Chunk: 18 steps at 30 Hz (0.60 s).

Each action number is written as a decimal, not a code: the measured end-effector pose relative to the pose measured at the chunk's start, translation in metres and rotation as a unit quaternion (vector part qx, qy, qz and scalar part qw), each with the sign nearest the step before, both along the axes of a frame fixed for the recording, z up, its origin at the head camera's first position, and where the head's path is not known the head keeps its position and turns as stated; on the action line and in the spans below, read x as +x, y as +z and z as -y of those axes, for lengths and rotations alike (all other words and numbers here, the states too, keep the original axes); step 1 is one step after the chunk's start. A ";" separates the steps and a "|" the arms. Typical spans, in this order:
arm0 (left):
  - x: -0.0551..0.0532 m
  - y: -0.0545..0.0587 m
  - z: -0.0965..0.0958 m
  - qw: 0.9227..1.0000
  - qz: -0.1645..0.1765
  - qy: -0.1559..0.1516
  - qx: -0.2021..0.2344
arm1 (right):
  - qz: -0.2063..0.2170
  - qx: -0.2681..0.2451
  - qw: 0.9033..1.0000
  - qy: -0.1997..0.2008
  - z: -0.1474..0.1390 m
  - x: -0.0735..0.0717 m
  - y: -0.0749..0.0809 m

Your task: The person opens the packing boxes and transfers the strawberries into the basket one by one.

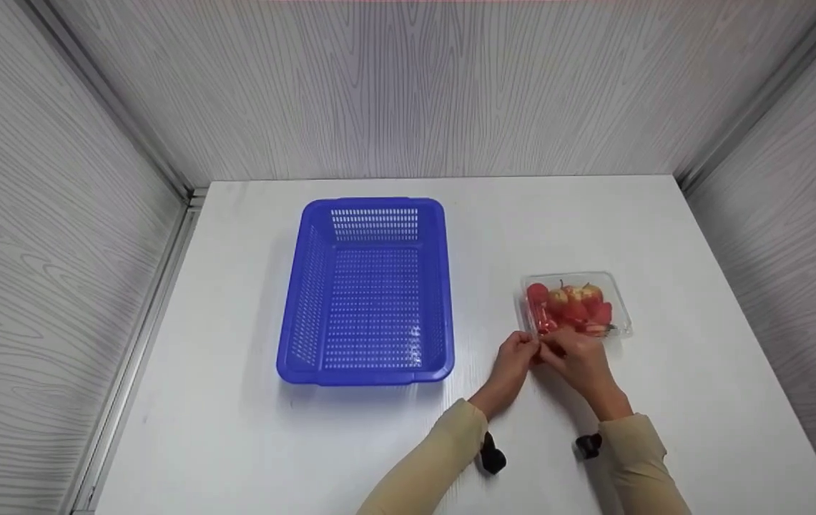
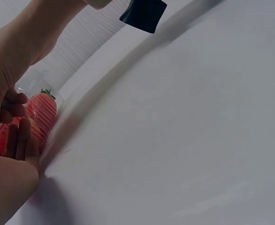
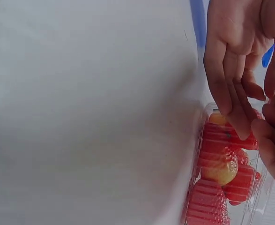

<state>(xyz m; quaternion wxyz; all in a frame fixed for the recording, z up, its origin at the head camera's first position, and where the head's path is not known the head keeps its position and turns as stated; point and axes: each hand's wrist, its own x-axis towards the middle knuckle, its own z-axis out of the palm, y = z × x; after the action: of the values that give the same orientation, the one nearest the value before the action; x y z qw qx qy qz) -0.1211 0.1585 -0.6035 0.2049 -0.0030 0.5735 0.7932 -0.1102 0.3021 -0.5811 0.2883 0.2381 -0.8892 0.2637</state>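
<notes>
A clear plastic clamshell box (image 1: pixel 622 300) sits on the right half of the table, lid down over its contents. Inside are several red strawberries (image 3: pixel 207 201) and small yellow-red apples (image 1: pixel 590 295). My left hand (image 1: pixel 511 365) pinches the box's near left corner between curled fingers. Right beside it, my right hand (image 1: pixel 579 361) has thumb and fingers bent onto the same corner and front rim, its fingertips almost meeting the left ones. The hands hide the exact bit of edge being held. Ridged plastic walls cover a strawberry (image 2: pixel 46 110) in the left wrist view.
An empty blue plastic basket (image 1: pixel 366 375) with slotted walls stands left of the box. White table surface (image 1: pixel 222 429) surrounds both. Grey wood-grain panels (image 1: pixel 408 93) rise behind and on both sides. A black device (image 1: pixel 492 458) hangs at the left sleeve, another (image 1: pixel 588 447) at the right.
</notes>
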 end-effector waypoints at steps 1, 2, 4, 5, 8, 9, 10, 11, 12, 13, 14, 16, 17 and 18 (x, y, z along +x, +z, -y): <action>0.000 0.000 -0.001 1.000 -0.002 0.001 -0.010 | 0.000 0.000 1.000 0.006 -0.001 -0.001 0.000; 0.000 0.000 -0.001 1.000 -0.003 0.002 -0.015 | 0.001 0.000 1.000 0.012 -0.002 -0.002 0.001; -0.001 -0.001 -0.002 1.000 -0.002 0.005 -0.020 | 0.004 0.000 1.000 0.020 -0.004 -0.003 0.000; 0.000 -0.002 -0.003 1.000 -0.002 0.008 -0.018 | 0.003 0.000 1.000 0.024 -0.004 -0.003 0.000; 0.000 -0.003 -0.006 1.000 -0.004 0.017 -0.014 | 0.001 0.004 1.000 0.029 -0.005 -0.004 0.000; 0.000 -0.003 -0.006 1.000 -0.007 0.020 -0.012 | 0.000 0.005 1.000 0.030 -0.005 -0.004 0.001; 0.001 -0.003 -0.007 1.000 -0.008 0.025 -0.009 | 0.000 0.006 0.999 0.031 -0.005 -0.004 0.001; 0.001 -0.003 -0.008 1.000 -0.007 0.027 -0.007 | 0.000 0.008 0.999 0.032 -0.005 -0.004 0.002; 0.002 -0.003 -0.009 1.000 -0.006 0.029 -0.004 | 0.000 0.009 0.999 0.033 -0.005 -0.004 0.002; 0.002 -0.003 -0.009 1.000 -0.006 0.030 -0.002 | 0.000 0.010 0.999 0.034 -0.005 -0.005 0.002; 0.003 -0.003 -0.009 1.000 -0.004 0.031 0.001 | -0.001 0.012 0.999 0.034 -0.005 -0.004 0.002; 0.004 -0.003 -0.010 0.999 0.001 0.032 0.003 | -0.002 0.016 0.999 0.037 -0.006 -0.004 0.001; 0.004 -0.003 -0.010 0.999 0.004 0.032 0.002 | -0.003 0.018 0.999 0.037 -0.006 -0.004 0.000; 0.005 -0.003 -0.010 0.999 0.005 0.034 0.002 | -0.005 0.019 0.999 0.036 -0.006 -0.004 0.000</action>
<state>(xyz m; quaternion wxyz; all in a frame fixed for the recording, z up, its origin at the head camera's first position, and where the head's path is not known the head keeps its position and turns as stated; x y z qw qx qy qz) -0.1162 0.1686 -0.6068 0.1807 -0.0258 0.5702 0.8010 -0.1143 0.3079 -0.5808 0.2787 0.2771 -0.8832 0.2560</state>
